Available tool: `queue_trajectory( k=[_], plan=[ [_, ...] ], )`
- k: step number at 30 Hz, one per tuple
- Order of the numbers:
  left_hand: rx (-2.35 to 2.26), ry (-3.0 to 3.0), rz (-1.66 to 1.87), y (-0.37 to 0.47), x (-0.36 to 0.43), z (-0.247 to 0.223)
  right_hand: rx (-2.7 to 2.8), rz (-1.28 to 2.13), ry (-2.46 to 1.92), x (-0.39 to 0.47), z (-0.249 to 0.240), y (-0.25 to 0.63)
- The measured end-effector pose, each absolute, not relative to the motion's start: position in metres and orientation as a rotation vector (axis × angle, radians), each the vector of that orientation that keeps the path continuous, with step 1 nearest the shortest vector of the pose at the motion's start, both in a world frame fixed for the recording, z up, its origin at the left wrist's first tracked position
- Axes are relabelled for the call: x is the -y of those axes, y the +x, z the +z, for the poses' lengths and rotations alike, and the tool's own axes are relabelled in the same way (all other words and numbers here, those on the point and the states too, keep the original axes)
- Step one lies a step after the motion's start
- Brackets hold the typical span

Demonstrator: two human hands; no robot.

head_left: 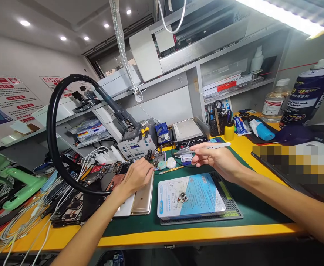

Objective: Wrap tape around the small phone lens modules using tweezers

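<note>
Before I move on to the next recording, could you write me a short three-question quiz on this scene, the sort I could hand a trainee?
1. What is the right hand holding?
2. The small camera module lies on: A) the gold phone; B) the blue-and-white box; C) the yellow bottle.
3. True or false: a green fan stands at the left side of the picture.

Key:
1. Metal tweezers.
2. B.
3. True.
</note>
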State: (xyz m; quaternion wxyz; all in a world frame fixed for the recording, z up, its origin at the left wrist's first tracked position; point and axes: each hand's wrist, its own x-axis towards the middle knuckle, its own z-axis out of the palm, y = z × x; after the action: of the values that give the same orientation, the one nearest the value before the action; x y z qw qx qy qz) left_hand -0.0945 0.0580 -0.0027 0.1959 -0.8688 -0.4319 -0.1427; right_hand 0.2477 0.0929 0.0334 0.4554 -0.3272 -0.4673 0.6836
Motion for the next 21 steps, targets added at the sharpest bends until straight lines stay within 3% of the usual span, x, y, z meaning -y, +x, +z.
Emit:
queue_trajectory(
  k=[21],
  plan=[
    [1.373,-2.151,-0.747,-0.103,-0.005,-0.002,1.435,1.443,-0.928,-0.103,0.032,0.248]
  ],
)
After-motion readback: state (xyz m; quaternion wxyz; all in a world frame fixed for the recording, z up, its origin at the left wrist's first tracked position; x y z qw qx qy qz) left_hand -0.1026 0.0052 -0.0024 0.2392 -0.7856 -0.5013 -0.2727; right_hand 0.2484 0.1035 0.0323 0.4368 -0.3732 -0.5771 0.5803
